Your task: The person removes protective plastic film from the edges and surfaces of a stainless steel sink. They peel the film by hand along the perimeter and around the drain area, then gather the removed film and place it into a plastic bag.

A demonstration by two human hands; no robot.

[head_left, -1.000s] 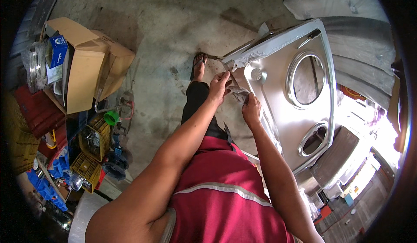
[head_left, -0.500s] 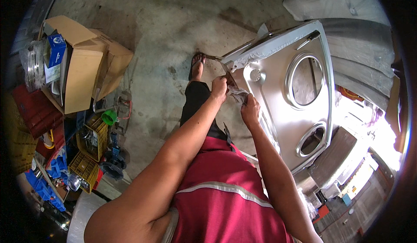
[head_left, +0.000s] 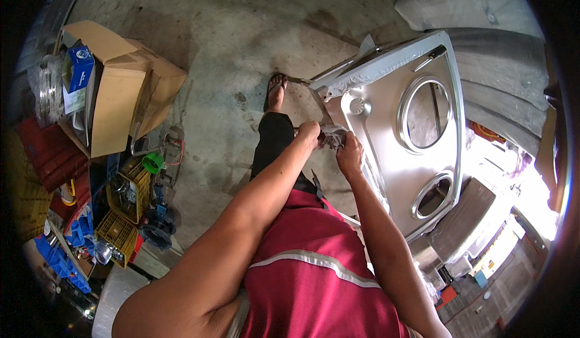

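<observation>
A crumpled grey sheet (head_left: 333, 136), thin like film or cloth, is bunched between my two hands. My left hand (head_left: 309, 133) is closed at its left end, with the fingers partly hidden by the back of the hand. My right hand (head_left: 350, 155) pinches the other end. Just to the right stands a shiny metal cooktop panel (head_left: 380, 132) with two large round ringed openings and a small round recess. Wrinkled film clings to its grey far edge (head_left: 386, 63). A slim dark-and-silver piece (head_left: 429, 58) lies at the panel's far corner.
An open cardboard box (head_left: 118, 105) with a blue carton stands at the left. Nearer are yellow crates (head_left: 118, 238), blue bins (head_left: 57, 262) and a green cup-like piece (head_left: 153, 162). Film-wrapped grey stacks (head_left: 498, 66) rise behind the panel. My sandalled foot (head_left: 276, 90) is on the concrete floor.
My left hand has come nearer and slightly right, toward my right hand. The grey sheet is more bunched between them. My right hand has barely moved.
</observation>
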